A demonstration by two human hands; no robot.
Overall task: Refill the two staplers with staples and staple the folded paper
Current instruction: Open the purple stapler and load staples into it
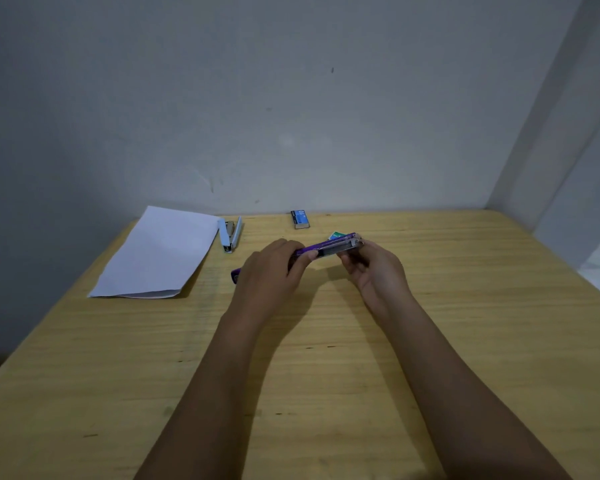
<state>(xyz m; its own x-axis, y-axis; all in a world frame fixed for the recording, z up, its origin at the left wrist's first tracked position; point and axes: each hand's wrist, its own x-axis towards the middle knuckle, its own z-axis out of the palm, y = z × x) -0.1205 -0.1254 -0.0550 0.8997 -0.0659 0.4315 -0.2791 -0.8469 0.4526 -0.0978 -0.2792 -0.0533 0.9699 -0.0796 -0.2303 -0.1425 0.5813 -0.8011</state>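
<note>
At mid-worktop [465,306], raised: purple stapler [329,247], held at both ends. Left hand [274,268], grip curled over the left end; right hand [371,268], grip pinching the right tip. Purple piece [235,275] showing under the left hand, possibly the stapler's swung-open half. Back left: folded paper [160,254], flat; pale blue stapler [230,234] just beside its right edge. Back centre: blue staple box [300,219]. Green box [336,235], mostly hidden behind the purple stapler.
</note>
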